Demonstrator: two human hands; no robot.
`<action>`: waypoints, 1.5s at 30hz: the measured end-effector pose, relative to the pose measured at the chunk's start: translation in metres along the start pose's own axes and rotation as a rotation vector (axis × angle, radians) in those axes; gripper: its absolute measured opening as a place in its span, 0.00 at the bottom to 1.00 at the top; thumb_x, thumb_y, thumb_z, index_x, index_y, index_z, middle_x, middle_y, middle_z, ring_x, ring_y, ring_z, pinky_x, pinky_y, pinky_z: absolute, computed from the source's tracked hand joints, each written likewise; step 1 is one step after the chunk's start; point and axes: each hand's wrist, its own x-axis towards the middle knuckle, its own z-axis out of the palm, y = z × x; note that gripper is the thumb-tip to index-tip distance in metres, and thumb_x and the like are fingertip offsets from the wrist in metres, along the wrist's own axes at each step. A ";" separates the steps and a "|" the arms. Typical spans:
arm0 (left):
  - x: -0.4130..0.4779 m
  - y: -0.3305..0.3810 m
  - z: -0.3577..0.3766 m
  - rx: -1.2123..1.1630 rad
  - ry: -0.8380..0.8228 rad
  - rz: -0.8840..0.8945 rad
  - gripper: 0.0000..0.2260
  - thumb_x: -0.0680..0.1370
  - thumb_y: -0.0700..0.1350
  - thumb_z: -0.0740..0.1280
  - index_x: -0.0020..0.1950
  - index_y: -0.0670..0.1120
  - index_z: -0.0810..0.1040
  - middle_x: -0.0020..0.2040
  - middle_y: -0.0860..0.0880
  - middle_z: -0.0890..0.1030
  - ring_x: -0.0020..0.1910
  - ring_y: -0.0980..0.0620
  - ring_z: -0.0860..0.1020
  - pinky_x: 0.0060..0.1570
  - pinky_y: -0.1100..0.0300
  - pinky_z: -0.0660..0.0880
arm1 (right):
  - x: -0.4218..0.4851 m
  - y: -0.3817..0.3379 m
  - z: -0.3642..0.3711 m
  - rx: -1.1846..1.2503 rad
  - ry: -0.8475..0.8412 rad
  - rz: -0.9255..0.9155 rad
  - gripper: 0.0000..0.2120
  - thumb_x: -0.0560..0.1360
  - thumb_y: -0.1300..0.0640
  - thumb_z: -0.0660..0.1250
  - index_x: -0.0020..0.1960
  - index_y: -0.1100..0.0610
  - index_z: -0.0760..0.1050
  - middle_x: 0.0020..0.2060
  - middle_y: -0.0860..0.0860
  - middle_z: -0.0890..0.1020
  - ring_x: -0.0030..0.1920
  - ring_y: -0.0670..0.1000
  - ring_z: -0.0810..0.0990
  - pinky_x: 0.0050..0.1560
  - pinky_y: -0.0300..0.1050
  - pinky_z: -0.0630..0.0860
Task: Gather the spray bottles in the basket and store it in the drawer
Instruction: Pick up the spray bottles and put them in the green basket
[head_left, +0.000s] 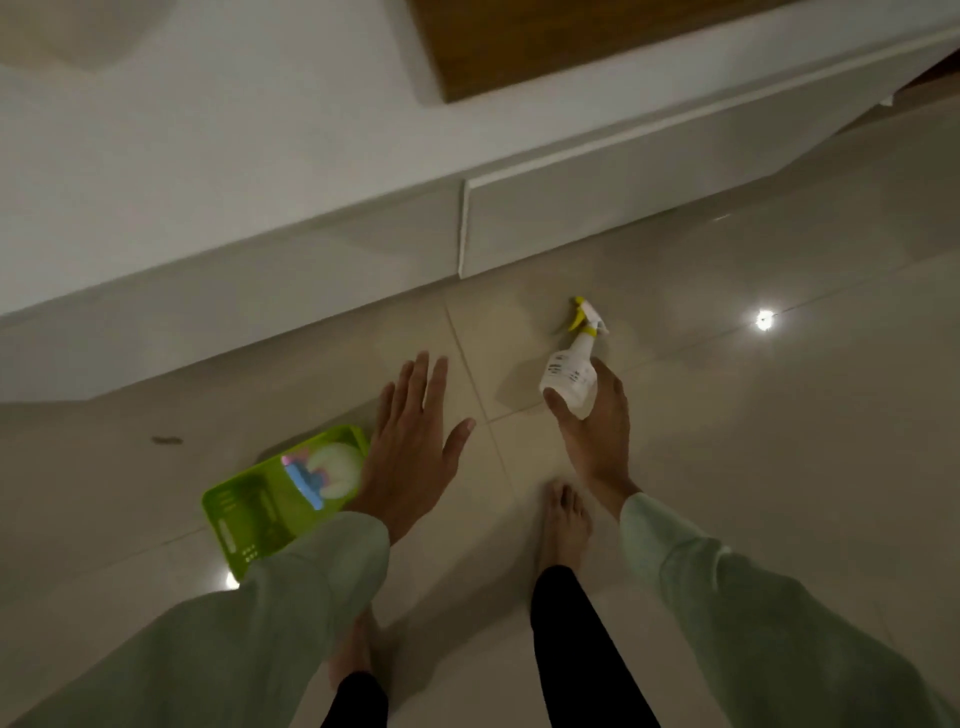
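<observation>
The right hand (597, 426) reaches forward and down, palm turned inward, its fingers (610, 384) and thumb clamped around the body of a white spray bottle (569, 376) with a yellow trigger head, which points away from the person toward the white drawer front (597, 208). The left hand (410, 447) is held flat, palm down, fingers straight and slightly spread, thumb out to the side, holding nothing. It hovers over the near right edge of the green basket (244, 514), which sits on the tiled floor (779, 415). Inside the basket lies another bottle with a blue spray head (304, 480). Pale green sleeves (727, 597) cover both forearms; bare feet (563, 525) stand on the floor.
</observation>
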 end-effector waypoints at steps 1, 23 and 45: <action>0.013 0.006 0.011 0.015 -0.017 0.000 0.32 0.82 0.57 0.56 0.81 0.45 0.51 0.82 0.44 0.51 0.81 0.44 0.52 0.78 0.46 0.51 | 0.015 0.010 -0.002 -0.016 -0.003 0.014 0.36 0.72 0.43 0.74 0.75 0.52 0.64 0.69 0.51 0.74 0.69 0.53 0.71 0.59 0.45 0.68; 0.120 0.004 0.122 -0.016 -0.063 -0.075 0.32 0.82 0.58 0.55 0.81 0.47 0.47 0.82 0.44 0.49 0.81 0.45 0.50 0.79 0.48 0.49 | 0.171 0.079 0.074 0.560 -0.190 0.717 0.03 0.72 0.62 0.72 0.41 0.58 0.79 0.32 0.52 0.81 0.26 0.51 0.80 0.23 0.38 0.75; -0.158 -0.187 -0.099 -0.182 0.251 -0.374 0.32 0.81 0.59 0.55 0.81 0.47 0.48 0.82 0.46 0.50 0.81 0.48 0.50 0.78 0.47 0.51 | -0.166 -0.196 0.124 0.446 -0.379 -0.072 0.15 0.69 0.60 0.79 0.55 0.58 0.82 0.46 0.51 0.87 0.49 0.49 0.85 0.50 0.43 0.79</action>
